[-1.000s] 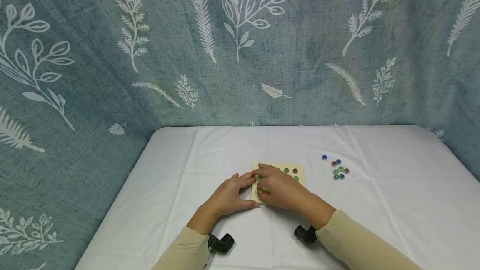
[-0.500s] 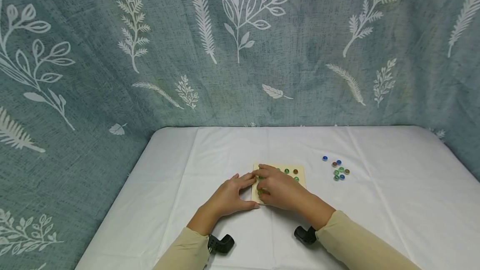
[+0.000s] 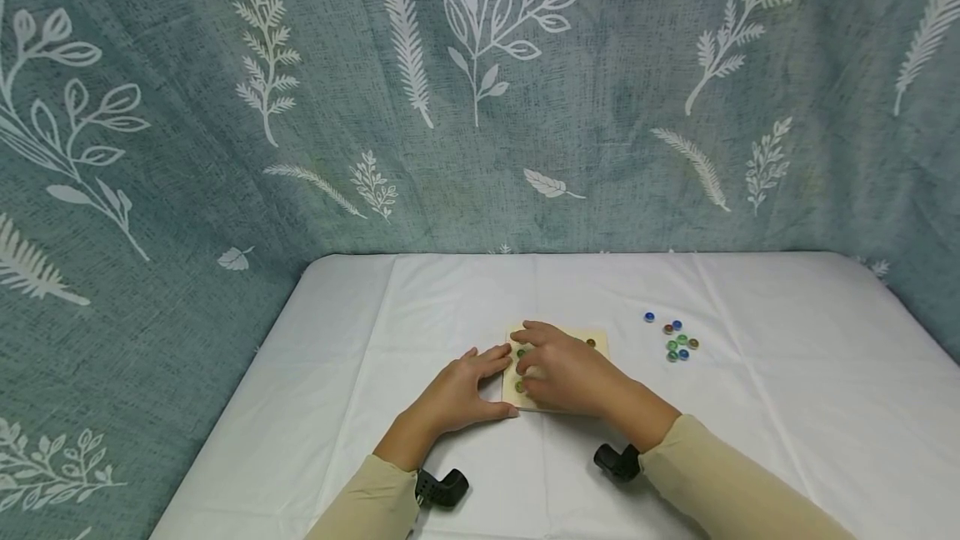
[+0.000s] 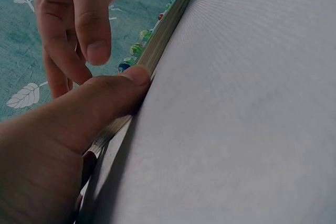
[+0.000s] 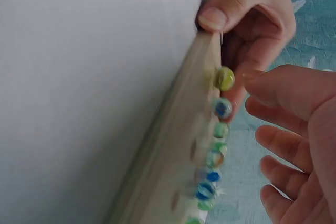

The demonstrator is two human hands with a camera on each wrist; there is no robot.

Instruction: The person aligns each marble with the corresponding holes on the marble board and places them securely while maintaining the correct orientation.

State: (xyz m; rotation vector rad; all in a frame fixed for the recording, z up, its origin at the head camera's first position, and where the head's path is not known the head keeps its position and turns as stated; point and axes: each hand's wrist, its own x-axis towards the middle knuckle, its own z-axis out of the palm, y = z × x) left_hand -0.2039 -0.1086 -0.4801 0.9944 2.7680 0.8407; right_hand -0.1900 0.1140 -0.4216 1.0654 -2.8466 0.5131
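Note:
A pale wooden board (image 3: pixel 602 342) lies on the white cloth, with glass marbles seated across its top. My left hand (image 3: pixel 453 394) holds the board's left side, thumb against the near edge (image 4: pixel 157 40) and fingers spread along the far left. Over the board is my right hand (image 3: pixel 567 369), its fingers loosely bent and holding nothing. A yellow-green marble (image 5: pixel 226 78) sits near the board's corner, just off my right thumb tip in the right wrist view. Behind it a blue-and-clear marble (image 5: pixel 222 108) rests in the same line. The right hand hides much of the board in the head view.
Several loose marbles (image 3: pixel 682 340), blue, green and brown, lie on the cloth right of the board. The white-covered table (image 3: pixel 420 298) ends at a patterned blue-green curtain (image 3: pixel 450 173) behind and at the left. A black wrist camera (image 3: pixel 442 487) sits by each sleeve.
My right hand has eased off the yellow-green marble and shifted slightly right, leaving the marble on the board. The left hand stays in place.

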